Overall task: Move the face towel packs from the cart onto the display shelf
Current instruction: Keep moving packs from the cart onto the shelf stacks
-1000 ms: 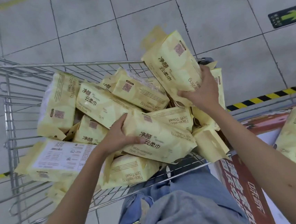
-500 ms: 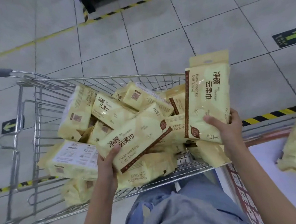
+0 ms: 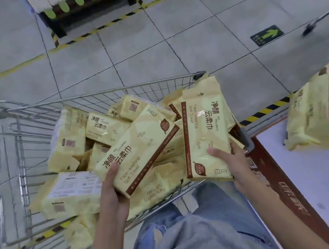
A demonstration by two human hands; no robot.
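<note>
Left hand point(image 3: 112, 191) grips one face towel pack point(image 3: 137, 147), right hand point(image 3: 231, 158) another, over heaped cart point(image 3: 101, 101), ctr frame; few packs point(image 3: 317, 109) on display shelf point(image 3: 304, 171), far right.

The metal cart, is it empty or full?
Far from empty: many pale yellow plastic face towel packs lie piled inside the silver wire shopping cart.

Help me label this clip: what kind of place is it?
Probably a supermarket: a wire shopping cart heaped with identical face towel packs, a display shelf beside it, and a green arrow sticker on the floor.
</note>
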